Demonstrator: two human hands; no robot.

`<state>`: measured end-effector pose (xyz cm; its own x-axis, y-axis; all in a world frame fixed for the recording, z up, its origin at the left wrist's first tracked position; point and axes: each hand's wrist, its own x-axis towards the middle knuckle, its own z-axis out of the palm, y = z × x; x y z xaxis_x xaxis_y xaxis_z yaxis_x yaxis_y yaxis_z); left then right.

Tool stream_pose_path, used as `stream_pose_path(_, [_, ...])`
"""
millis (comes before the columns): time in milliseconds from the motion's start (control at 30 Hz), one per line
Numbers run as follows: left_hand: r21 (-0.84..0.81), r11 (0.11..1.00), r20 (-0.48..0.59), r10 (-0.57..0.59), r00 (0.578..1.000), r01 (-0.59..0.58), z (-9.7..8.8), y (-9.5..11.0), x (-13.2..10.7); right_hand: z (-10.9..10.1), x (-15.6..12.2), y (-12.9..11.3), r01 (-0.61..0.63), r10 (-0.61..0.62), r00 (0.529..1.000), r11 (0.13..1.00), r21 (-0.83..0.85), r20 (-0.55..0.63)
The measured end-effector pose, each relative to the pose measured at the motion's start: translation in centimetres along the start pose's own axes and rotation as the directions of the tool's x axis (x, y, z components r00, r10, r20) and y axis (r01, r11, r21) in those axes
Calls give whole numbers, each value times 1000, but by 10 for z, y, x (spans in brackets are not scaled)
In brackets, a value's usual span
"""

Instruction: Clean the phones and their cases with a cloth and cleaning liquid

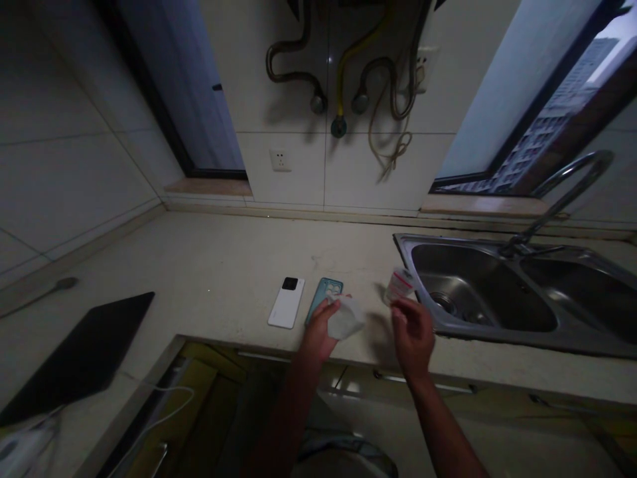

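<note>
My left hand [318, 330] is closed on a white crumpled cloth or tissue [347, 317] just above the counter's front edge. It hovers over the lower end of a teal phone case [321, 295]. A white phone [287, 302] lies face down to the left of the case. My right hand [412, 334] hangs near the sink's left rim with its fingers loosely curled, and nothing shows in them. A small clear bottle with a pink label [399, 285] stands just beyond that hand, next to the sink.
A steel double sink [448, 326] with a curved tap [557, 199] fills the right of the pale counter [209, 265]. A black cooktop [79, 352] lies at the left. Hoses and a wall socket [280, 159] hang on the tiled wall behind.
</note>
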<state>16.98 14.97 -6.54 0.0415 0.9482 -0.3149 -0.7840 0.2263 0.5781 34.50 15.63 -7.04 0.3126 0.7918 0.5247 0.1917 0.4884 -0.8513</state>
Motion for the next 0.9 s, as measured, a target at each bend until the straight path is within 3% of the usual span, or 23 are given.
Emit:
stream_pose_path(67, [75, 997, 36, 9, 999, -11, 3, -4, -1, 12, -8, 0, -256, 237, 923, 966, 24, 302])
stream_pose_path(167, [219, 973, 43, 61, 997, -69, 3, -7, -2, 27, -5, 6, -527, 407, 706, 848, 47, 579])
stream_pose_path(233, [356, 923, 16, 152, 988, -148, -1, -6, -1, 33, 1, 10, -613, 433, 591, 790, 30, 680])
stream_pose_path(300, [508, 826, 6, 279, 960, -244, -7, -2, 3, 36, 7, 12, -647, 457, 549, 762, 9, 700])
stream_pose_path(467, [774, 480, 104, 546, 831, -412, -23, 17, 15, 37, 11, 15, -707, 530, 597, 702, 83, 602])
stream_pose_path(567, [928, 96, 229, 613, 756, -359, -26, 29, 18, 38, 8, 17, -736, 526, 628, 640, 220, 573])
stream_pose_path(633, [965, -184, 257, 559, 788, -185, -25, 34, 19, 37, 4, 20, -745, 535, 642, 606, 280, 549])
stream_pose_path(700, [927, -374, 202, 481, 853, -9, -23, 36, 22, 36, 1, 22, -747, 564, 655, 582, 322, 503])
stream_pose_path(800, [877, -470, 111, 401, 909, 100, -21, 37, 30, 33, -2, 24, -737, 590, 676, 554, 388, 441])
stream_pose_path(900, [893, -438, 79, 380, 922, 104, -23, 39, 40, 30, -2, 24, -725, 586, 688, 537, 432, 427])
